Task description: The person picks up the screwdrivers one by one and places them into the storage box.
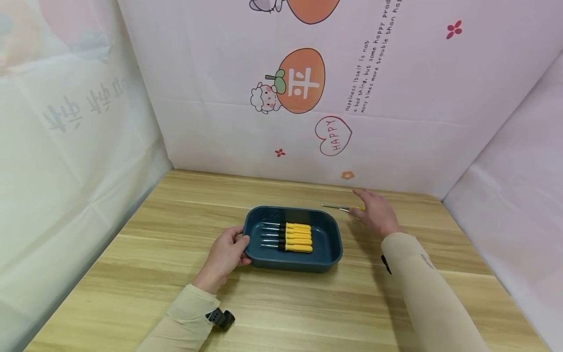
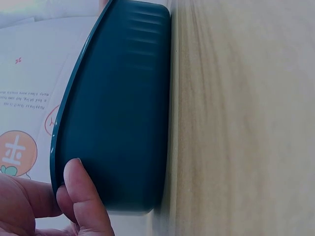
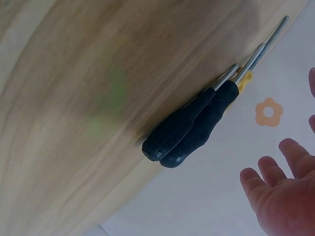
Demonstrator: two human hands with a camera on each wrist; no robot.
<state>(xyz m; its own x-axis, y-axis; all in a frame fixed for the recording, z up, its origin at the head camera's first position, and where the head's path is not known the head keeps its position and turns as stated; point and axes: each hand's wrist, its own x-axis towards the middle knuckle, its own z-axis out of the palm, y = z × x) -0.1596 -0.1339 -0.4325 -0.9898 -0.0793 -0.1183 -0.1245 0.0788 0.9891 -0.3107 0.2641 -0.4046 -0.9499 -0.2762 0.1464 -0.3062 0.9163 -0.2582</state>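
Note:
At its left end, my left hand [image 1: 225, 257] grips a dark blue rectangular box [image 1: 290, 265], with fingers and thumb curled about the rim and corner. Inside lie several screwdrivers [image 1: 299, 241] in a row, yellow-and-black handles to the right and shafts to the left. My right hand [image 1: 377, 212] hovers with spread fingers beside a few loose screwdrivers [image 1: 334, 206] near the back wall, partly covering them. In the right wrist view, two black-handled screwdrivers [image 3: 184, 125] lie side by side, with a yellow handle [image 3: 246, 78] mostly hidden behind them. Nothing is held in that hand [image 3: 288, 196].
The box stands on a wood-grain table [image 1: 132, 274]. A printed white sheet [image 1: 211, 122] rises along the table's back edge, and white sheets [image 1: 519, 205] hang at both sides. Dark straps [image 1: 220, 318] are worn on the wrists.

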